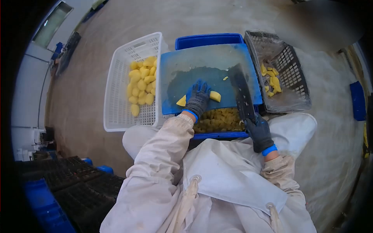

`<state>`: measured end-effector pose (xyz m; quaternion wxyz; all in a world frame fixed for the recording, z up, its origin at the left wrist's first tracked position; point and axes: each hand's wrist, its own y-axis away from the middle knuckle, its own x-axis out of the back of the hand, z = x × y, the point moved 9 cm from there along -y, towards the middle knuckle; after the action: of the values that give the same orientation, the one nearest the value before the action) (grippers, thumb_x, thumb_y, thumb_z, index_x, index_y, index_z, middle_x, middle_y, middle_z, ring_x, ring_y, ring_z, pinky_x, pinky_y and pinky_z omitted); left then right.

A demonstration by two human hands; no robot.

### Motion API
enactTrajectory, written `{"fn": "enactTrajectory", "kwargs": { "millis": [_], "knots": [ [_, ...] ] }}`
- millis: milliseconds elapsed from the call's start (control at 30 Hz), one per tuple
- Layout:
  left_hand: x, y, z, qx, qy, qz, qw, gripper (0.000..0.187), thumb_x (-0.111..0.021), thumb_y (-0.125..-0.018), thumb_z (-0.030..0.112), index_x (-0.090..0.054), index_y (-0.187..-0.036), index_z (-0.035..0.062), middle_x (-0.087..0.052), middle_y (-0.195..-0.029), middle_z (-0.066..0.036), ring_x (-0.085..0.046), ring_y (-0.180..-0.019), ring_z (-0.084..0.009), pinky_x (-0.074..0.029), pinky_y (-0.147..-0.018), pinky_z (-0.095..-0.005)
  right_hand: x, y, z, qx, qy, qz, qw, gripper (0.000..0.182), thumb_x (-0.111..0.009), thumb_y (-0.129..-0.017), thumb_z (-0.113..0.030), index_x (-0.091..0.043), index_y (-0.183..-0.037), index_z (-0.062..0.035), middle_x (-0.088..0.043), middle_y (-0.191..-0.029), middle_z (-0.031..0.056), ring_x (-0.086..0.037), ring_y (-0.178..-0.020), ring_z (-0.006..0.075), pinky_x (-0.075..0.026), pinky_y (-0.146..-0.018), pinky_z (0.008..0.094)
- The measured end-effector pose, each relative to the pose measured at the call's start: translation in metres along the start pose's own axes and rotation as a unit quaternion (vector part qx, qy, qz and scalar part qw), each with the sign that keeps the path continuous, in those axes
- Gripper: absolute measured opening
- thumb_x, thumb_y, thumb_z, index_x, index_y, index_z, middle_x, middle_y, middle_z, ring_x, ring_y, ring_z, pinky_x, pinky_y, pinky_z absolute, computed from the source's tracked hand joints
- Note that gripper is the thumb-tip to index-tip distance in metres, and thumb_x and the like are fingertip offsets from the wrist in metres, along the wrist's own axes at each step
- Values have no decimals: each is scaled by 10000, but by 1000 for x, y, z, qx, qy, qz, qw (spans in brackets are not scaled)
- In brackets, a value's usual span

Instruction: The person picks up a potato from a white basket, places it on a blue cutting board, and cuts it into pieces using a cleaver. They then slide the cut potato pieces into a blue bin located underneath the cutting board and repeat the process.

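Note:
My left hand (199, 97), in a grey glove with blue fingers, is closed over the blue cutting board (175, 83). Yellow peeled potato pieces show on both sides of it: a wedge (182, 101) at its left and a larger chunk (215, 96) by its thumb side. What lies under the palm is hidden. In my right hand (258, 134), gloved in dark blue, is the handle of a broad dark cleaver (243, 95). Its blade points away from me over the board's right part. A small potato scrap (225, 78) lies left of the blade.
A white crate (112, 97) of whole peeled potatoes (142, 83) stands left. At right, a dark crate (299, 73) holds potato pieces (274, 82). Below the board, a blue bin (221, 135) contains cut potato (219, 120). Dark stacked crates (74, 186) sit lower left.

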<state>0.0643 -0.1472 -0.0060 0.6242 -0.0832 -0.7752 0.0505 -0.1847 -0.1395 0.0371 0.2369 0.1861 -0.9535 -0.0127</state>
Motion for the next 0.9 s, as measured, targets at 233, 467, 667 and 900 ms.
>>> {"fn": "enactTrajectory", "kwargs": {
  "millis": [233,467,667,900],
  "knots": [
    [34,11,-8,90,101,-63,989,401,-576,-808,313,-572,-1164,126,-487,-1265,-122,-307,-1288,-366,-234,-1026,-522,-1,-23,-60,142,288,-100,942,154,-550,-803,-229,-591,-890,-109,-607,-683,168,-594,-628,364,-457,-561,468],
    [25,8,-6,123,125,-28,984,319,-610,-791,304,-621,-1052,121,-539,-1151,-127,-377,-1213,-352,-268,-992,-525,1,-48,-58,174,386,-204,883,190,-560,-773,-232,-617,-907,-109,-620,-706,158,-606,-661,357,-473,-605,464],
    [23,4,-8,115,134,-22,984,317,-613,-782,294,-614,-1048,122,-543,-1097,-114,-448,-1097,-338,-318,-933,-506,-18,-58,-39,127,451,-239,850,211,-526,-796,-216,-631,-932,-95,-648,-768,154,-633,-706,332,-488,-638,465],
    [35,-8,-11,69,176,-104,976,355,-609,-774,243,-584,-1108,125,-536,-1130,-126,-470,-1073,-341,-372,-900,-487,-8,-63,-44,105,336,-192,916,253,-521,-843,-255,-629,-937,-46,-647,-781,180,-633,-741,338,-489,-659,406]
  ]
}}
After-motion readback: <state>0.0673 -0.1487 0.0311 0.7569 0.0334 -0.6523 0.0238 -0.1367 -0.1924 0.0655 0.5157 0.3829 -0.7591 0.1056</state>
